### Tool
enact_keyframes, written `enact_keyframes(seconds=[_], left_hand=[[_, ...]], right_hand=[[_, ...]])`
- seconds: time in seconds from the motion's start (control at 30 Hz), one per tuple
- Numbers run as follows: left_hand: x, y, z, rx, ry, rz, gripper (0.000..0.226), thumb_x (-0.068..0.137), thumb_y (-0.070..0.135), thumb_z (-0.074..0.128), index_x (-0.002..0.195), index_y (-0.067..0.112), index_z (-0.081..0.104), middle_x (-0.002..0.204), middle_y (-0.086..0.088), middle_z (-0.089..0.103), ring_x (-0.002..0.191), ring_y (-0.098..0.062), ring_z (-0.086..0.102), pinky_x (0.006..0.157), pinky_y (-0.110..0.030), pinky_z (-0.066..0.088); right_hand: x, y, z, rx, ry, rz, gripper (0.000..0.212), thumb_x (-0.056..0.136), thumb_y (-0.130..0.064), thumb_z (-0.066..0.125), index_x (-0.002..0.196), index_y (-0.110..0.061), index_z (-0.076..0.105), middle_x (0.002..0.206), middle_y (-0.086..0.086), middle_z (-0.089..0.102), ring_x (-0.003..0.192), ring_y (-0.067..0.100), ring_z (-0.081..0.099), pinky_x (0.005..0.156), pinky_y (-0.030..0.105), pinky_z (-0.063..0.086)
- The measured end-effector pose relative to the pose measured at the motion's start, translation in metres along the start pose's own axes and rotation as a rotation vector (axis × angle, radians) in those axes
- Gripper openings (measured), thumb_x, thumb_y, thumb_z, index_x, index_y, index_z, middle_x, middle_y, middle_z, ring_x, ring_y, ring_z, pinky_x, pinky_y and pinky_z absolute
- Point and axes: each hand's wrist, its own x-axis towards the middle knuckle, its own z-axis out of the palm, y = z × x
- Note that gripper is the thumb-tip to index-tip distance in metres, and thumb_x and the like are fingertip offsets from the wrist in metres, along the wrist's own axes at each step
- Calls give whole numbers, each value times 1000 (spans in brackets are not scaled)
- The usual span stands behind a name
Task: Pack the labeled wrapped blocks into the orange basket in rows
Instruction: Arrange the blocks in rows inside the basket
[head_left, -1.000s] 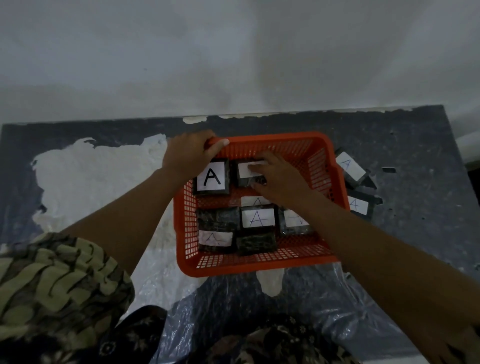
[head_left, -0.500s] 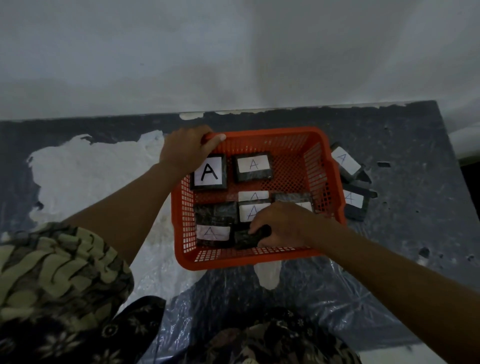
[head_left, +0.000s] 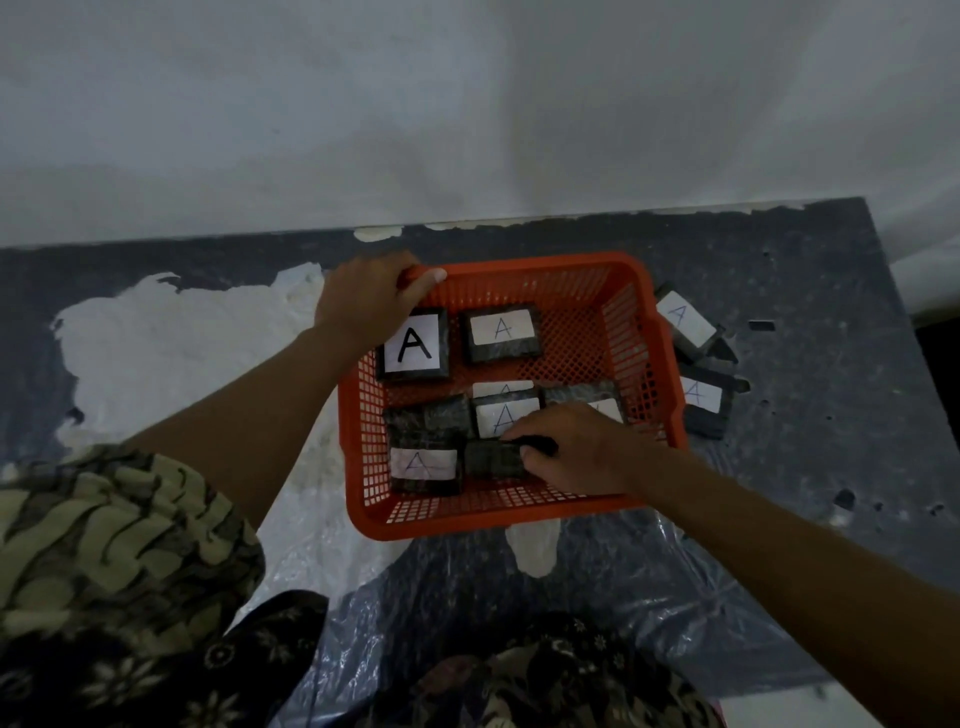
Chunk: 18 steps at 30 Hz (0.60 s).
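The orange basket (head_left: 631, 332) stands on the dark table. My left hand (head_left: 366, 301) grips its far left rim. Inside, at the back, lie a block with a bold A label (head_left: 414, 345) and a second labeled block (head_left: 501, 332). Several more dark wrapped blocks fill the near half, among them one with a faint A label (head_left: 423, 465) at the front left. My right hand (head_left: 571, 449) is closed on a dark block (head_left: 491, 460) lying label-hidden in the front row. Two labeled blocks (head_left: 684, 321) (head_left: 704, 397) lie outside, right of the basket.
A wall rises just behind the table's far edge (head_left: 571, 221). White peeled patches (head_left: 171, 343) mark the tabletop at left. Crinkled clear plastic (head_left: 597, 613) covers the near table. Patterned clothing fills the bottom of the view.
My right hand left the back-row block, moved toward me and closed on the dark block in the front row. My left hand stayed on the rim.
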Motion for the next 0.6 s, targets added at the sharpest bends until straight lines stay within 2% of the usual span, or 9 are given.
enact_keyframes(seconds=[0.1,0.17,0.27,0.33,0.43,0.5,0.6], left_hand=[[0,0,1,-11,13,-9,54,92,67,35,90,20,63,69,7,55,59,-16,53,59,-27,39],[0,0,2,-16,9,-14,54,92,68,34,90,21,63,69,8,54,59,-15,52,59,-27,39],[0,-1,2,-17,5,-17,56,91,69,33,91,21,63,69,8,54,59,-14,52,59,-27,40],[0,-1,2,-18,7,-15,56,91,69,33,90,21,62,69,9,54,57,-13,51,58,-26,37],[0,-1,2,-18,-5,-11,56,91,70,32,89,23,61,69,8,54,57,-12,52,58,-26,37],[-1,-1,1,-14,6,-6,54,91,69,33,87,23,60,68,8,53,56,-13,51,56,-26,35],[0,1,1,5,9,-10,53,91,69,33,86,23,60,68,8,53,57,-13,50,55,-26,33]], right_hand=[[-1,5,-2,19,-71,47,31,96,-35,42,124,-45,51,90,5,71,76,22,66,71,47,55],[-1,5,-3,20,-88,50,28,99,-32,43,121,-44,52,90,2,70,73,19,64,70,44,55],[0,2,-5,47,-104,45,23,101,-27,45,117,-35,60,105,-8,68,86,6,62,78,31,51],[-1,3,-6,107,-111,79,22,99,-33,51,116,-31,65,109,-11,67,93,1,60,84,25,50],[-2,5,-6,84,-124,72,33,89,-37,66,121,-29,64,107,-12,60,94,-1,55,80,11,42],[0,5,-3,77,-97,70,37,89,-32,68,125,-26,63,105,-12,57,95,0,52,78,8,37],[1,2,2,133,-36,122,35,91,-35,65,124,-25,65,115,-10,63,103,3,57,89,16,42]])
